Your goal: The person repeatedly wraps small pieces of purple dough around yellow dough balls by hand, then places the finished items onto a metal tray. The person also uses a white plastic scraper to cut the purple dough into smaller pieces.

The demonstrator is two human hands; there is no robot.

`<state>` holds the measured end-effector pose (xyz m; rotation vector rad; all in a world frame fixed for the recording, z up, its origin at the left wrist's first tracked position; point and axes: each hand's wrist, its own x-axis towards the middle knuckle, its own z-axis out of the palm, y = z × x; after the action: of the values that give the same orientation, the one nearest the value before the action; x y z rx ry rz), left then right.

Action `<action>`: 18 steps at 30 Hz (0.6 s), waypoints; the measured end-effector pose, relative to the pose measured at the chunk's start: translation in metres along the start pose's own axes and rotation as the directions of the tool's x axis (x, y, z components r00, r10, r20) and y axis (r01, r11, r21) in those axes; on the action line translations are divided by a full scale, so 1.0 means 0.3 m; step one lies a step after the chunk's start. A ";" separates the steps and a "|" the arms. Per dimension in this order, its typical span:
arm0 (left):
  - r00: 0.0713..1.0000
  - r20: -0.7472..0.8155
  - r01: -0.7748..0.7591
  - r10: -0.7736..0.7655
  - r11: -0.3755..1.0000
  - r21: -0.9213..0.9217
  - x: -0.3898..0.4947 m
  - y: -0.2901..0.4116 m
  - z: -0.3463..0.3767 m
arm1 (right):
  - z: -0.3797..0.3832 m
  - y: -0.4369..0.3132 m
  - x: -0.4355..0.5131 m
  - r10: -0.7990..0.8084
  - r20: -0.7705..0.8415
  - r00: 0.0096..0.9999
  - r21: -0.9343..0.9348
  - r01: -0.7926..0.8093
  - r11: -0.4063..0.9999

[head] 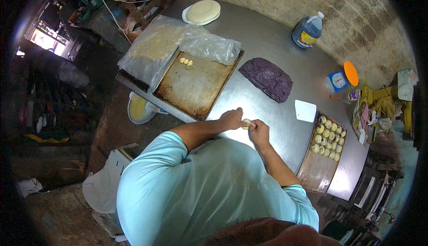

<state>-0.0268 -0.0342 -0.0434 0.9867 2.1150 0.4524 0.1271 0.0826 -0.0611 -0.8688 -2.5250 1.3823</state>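
Observation:
Near the front edge of the metal table [230,94], my left hand [232,119] and my right hand [259,133] meet on a small pale dough piece [246,124], fingers closed around it from both sides. Beyond them lies a large slab of purple dough or filling [267,79]. A worn baking tray [192,85] to the left bears a few small pale dough pieces [186,62] near its far left corner. On the right, another tray [312,179] holds several round dough balls [331,135] with dark patches, set close together in rows.
Clear plastic sheeting [150,48] covers a tray at the left. Farther back are stacked pale lids or plates [201,12] and a jug of dark liquid [307,30]. A white scraper [305,111], blue scale [338,81] and orange disc [351,73] lie rightward. A basin [140,109] is below the table's left edge.

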 end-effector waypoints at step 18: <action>0.979 -0.193 -0.157 -0.070 0.354 -0.922 0.050 0.069 -0.018 | -0.011 -0.065 0.136 0.102 0.065 0.993 0.645 -0.120 0.754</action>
<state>-0.0268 -0.0095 -0.0349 0.2666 1.4959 1.6449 0.0865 0.0992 -0.0496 -0.8463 -1.7782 2.1180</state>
